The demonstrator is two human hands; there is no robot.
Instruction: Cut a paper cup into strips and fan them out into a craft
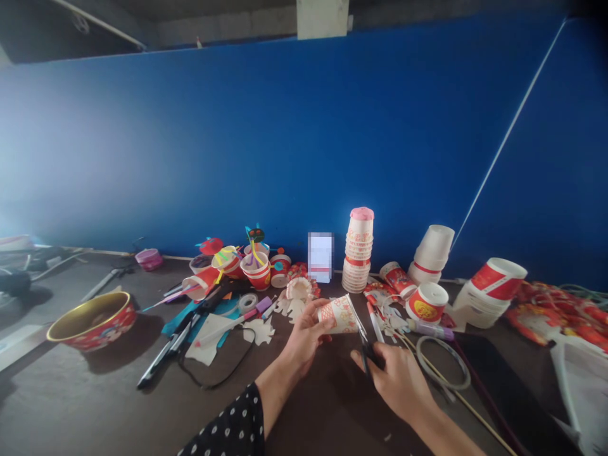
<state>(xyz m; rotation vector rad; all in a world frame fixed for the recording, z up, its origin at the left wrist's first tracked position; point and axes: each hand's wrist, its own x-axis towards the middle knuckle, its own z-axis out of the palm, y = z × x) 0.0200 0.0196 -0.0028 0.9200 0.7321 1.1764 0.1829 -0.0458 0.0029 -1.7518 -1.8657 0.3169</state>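
Paper cup [336, 315] held sideways above table [71, 392], long axis near level, mouth pointing right; left hand [304, 335] fingers gripping narrow end; right hand [396, 383] fingers closed on scissors [365, 339], blades upright against cup's rim.

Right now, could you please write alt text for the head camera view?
A person's left hand holds a red-and-white paper cup while the right hand holds black-handled scissors at its rim. Behind, stacked paper cups stand on a dark table before a blue wall.
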